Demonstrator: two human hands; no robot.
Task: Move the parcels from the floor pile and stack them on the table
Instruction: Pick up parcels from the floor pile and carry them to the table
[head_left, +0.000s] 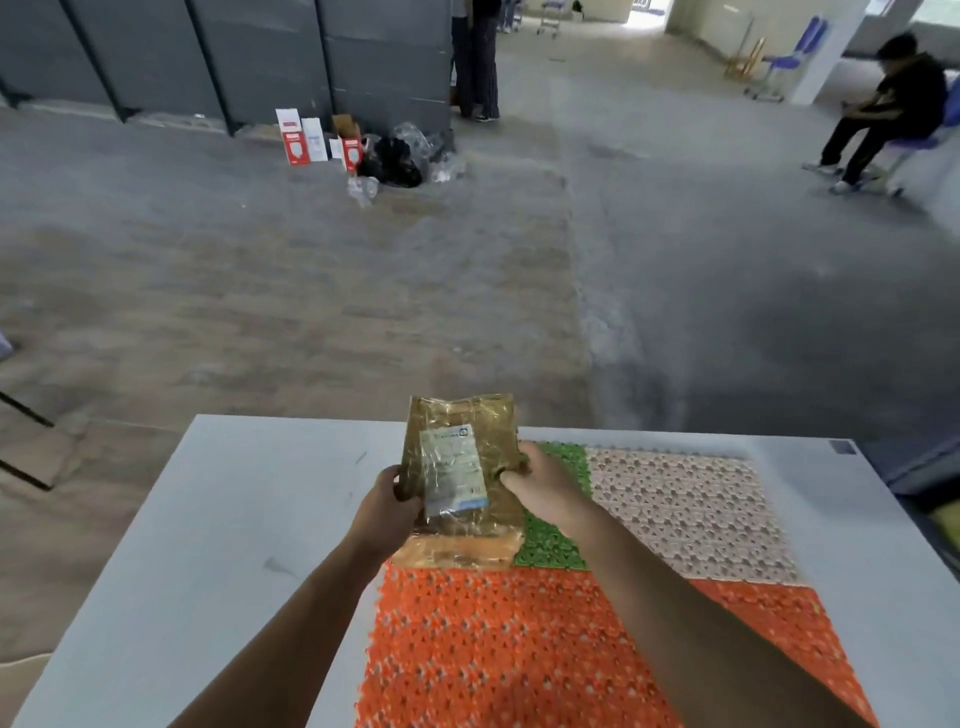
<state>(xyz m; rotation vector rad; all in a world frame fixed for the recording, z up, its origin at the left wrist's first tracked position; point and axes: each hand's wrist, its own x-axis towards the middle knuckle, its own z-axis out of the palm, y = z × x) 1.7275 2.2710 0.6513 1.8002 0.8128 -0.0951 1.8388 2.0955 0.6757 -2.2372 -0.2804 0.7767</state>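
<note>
Both hands hold a brown taped parcel (462, 467) above the white bench (218, 519): the left hand (387, 512) grips its left edge, the right hand (535, 483) pinches its right edge, fingers curled, over orange, green and pink perforated mats (519, 649)

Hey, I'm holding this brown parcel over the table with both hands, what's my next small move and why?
Probably lower the parcel flat onto the orange mat and let go: left hand and right hand grip its sides above the table.
</note>
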